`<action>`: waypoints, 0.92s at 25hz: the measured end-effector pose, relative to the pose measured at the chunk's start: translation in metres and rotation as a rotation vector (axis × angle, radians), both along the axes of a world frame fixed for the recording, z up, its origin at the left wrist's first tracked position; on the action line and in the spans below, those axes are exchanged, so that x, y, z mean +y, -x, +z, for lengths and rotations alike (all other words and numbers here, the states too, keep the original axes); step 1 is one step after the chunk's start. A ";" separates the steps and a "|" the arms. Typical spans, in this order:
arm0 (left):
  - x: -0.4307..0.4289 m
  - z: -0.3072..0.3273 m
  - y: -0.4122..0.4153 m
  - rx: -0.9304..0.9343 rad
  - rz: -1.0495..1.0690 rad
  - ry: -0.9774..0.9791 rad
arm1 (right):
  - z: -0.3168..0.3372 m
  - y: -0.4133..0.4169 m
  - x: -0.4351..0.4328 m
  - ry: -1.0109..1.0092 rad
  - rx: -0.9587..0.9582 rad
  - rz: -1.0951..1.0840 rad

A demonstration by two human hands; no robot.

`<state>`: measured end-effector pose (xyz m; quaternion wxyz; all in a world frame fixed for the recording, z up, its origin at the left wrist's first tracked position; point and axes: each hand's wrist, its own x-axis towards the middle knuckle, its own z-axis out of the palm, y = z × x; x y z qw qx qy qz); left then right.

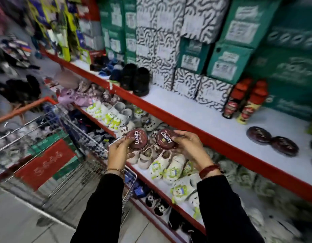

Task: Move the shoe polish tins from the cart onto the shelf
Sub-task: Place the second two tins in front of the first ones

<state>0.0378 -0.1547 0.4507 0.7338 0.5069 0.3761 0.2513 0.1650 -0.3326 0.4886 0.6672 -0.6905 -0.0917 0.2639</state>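
Observation:
My left hand (118,151) grips a round dark red polish tin (136,139) with white lettering on its lid. A second, matching tin (166,138) is held in my right hand (188,146). Both tins hover side by side in front of the red edge of the white shelf (195,111), just below its level. Two more dark tins (258,135) (285,146) lie flat on that shelf to the right, touching each other. The wire cart (76,137) with a red handle stands at the left, holding boxes.
Two polish bottles with red caps (246,100) stand on the shelf left of the lying tins. Black shoes (136,79) and stacked shoe boxes (192,41) fill the shelf's back and left. Children's clogs (162,165) fill the lower shelf.

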 end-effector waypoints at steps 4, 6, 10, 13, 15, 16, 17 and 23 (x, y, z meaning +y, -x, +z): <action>-0.027 0.040 -0.043 -0.075 -0.159 -0.047 | 0.048 -0.014 -0.056 -0.056 -0.030 -0.076; -0.044 0.059 -0.067 -0.090 -0.251 -0.064 | 0.064 -0.019 -0.083 -0.076 -0.043 -0.125; -0.084 0.082 -0.113 -0.087 -0.400 -0.139 | 0.079 -0.026 -0.133 -0.044 -0.088 -0.273; -0.124 0.092 -0.138 -0.070 -0.518 -0.210 | 0.084 -0.028 -0.173 -0.017 -0.114 -0.393; -0.151 0.095 -0.153 -0.052 -0.614 -0.288 | 0.083 -0.029 -0.199 0.031 -0.136 -0.484; -0.164 0.094 -0.161 -0.041 -0.664 -0.331 | 0.082 -0.029 -0.213 0.064 -0.145 -0.532; -0.175 0.093 -0.166 -0.027 -0.702 -0.377 | 0.081 -0.030 -0.224 0.096 -0.148 -0.569; -0.215 0.083 -0.181 0.132 -0.878 -0.681 | 0.063 -0.035 -0.266 0.319 -0.171 -0.698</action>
